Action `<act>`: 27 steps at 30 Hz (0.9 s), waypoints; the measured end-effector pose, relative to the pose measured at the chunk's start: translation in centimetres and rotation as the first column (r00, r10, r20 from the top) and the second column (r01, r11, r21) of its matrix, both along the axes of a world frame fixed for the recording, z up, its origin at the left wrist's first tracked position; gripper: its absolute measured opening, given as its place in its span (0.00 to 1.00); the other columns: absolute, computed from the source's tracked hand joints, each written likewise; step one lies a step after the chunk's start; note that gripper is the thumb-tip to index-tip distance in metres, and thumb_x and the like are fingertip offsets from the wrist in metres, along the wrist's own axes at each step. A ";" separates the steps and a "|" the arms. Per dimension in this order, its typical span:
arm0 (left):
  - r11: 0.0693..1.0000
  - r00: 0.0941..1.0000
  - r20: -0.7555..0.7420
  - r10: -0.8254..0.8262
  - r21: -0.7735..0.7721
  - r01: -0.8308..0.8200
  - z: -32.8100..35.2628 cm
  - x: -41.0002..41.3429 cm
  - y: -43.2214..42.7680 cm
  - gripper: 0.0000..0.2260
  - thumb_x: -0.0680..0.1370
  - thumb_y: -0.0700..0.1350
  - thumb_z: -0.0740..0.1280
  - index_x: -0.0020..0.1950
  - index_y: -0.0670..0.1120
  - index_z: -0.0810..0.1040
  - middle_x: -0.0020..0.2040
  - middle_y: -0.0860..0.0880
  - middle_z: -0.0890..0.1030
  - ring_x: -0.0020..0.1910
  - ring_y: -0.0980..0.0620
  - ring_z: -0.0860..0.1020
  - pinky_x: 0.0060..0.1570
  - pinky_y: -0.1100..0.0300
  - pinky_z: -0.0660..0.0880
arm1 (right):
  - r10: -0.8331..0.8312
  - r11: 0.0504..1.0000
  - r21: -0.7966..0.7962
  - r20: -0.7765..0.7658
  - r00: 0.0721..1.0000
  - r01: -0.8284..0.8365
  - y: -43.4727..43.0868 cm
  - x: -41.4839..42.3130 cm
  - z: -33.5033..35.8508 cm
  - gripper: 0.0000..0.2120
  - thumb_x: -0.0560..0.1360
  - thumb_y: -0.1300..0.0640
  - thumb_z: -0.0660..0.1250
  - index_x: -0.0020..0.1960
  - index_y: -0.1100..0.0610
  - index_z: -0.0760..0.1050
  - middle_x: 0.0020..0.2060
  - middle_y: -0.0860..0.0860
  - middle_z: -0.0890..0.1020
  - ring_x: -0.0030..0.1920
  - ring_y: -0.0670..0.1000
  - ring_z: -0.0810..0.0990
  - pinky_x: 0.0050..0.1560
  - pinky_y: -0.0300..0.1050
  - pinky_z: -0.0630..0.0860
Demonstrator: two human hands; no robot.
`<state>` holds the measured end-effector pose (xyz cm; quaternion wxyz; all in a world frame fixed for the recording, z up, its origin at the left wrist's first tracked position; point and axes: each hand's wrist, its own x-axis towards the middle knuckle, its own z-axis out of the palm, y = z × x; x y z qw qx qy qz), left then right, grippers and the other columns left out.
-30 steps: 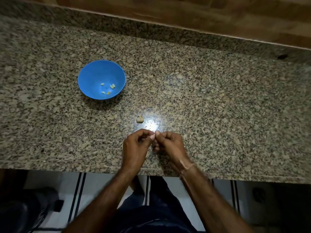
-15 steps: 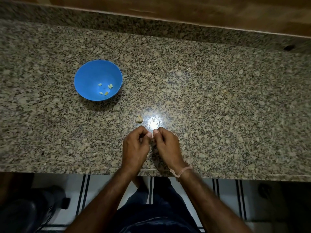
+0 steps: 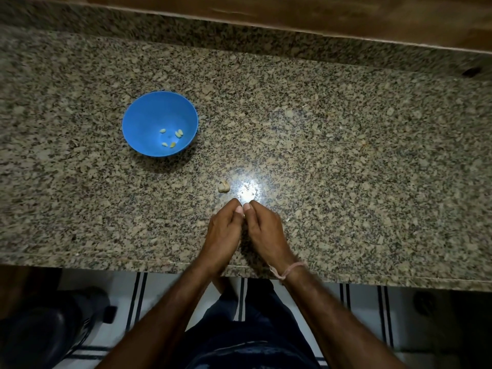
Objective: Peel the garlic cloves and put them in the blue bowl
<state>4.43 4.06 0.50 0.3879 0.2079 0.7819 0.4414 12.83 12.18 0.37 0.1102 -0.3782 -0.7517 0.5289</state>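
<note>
Both hands meet at the middle of the counter's near edge, fingers curled in and knuckles up. The left hand [image 3: 223, 230] and the right hand [image 3: 266, 231] press their thumb tips [image 3: 239, 209] together nail to nail. The grip is a tight two-handed pinch. What it closes on is hidden under the thumbs, but by the task I judge it to be a garlic clove whose skin is being worked loose. Holding it low over the stone, close to the body, gives the nails purchase, and any skin that falls lands on the counter [image 3: 346, 155] and not in the bowl.

Just beyond the fingertips, toward the far edge, a pale lump of unpeeled garlic [image 3: 223, 186] lies beside a bright patch of reflected light. It is apart from the hands but within easy reach, probably next in turn. A small pale fleck [image 3: 287, 220], likely a bit of skin, lies just to the right of the right hand.

Further out, toward the left end and well apart from the hands, the blue bowl [image 3: 149, 115] stands upright. About five peeled cloves [image 3: 179, 133] are scattered on its floor. It stands clear of the peeling spot, which keeps the skins out of it. The task looks partly done.
</note>
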 end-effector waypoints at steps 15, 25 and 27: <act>0.996 0.853 0.515 0.087 -0.042 -0.076 0.9 -0.6 0.6 0.13 0.88 0.49 0.55 0.46 0.48 0.71 0.35 0.51 0.70 0.29 0.56 0.68 0.30 0.60 0.64 | 0.011 0.996 0.084 -0.030 0.999 -0.008 0.2 0.5 -0.6 0.16 0.87 0.58 0.60 0.40 0.54 0.69 0.31 0.44 0.70 0.32 0.41 0.68 0.34 0.33 0.61; 0.999 0.991 0.134 0.011 -0.047 -0.005 0.2 -0.2 0.8 0.13 0.88 0.48 0.56 0.46 0.46 0.73 0.36 0.53 0.74 0.33 0.58 0.70 0.33 0.61 0.67 | -0.037 0.998 0.043 -0.025 0.999 0.038 -0.1 0.4 -0.8 0.16 0.87 0.57 0.59 0.41 0.53 0.69 0.32 0.43 0.70 0.33 0.40 0.68 0.35 0.32 0.64; 0.990 0.849 0.513 0.125 -0.116 -0.076 0.6 -0.7 1.3 0.14 0.87 0.48 0.56 0.44 0.46 0.72 0.31 0.53 0.70 0.28 0.56 0.65 0.28 0.61 0.62 | 0.017 0.977 0.213 0.020 1.000 -0.020 0.2 0.7 -1.4 0.14 0.87 0.56 0.58 0.42 0.52 0.66 0.34 0.42 0.68 0.36 0.39 0.67 0.38 0.32 0.63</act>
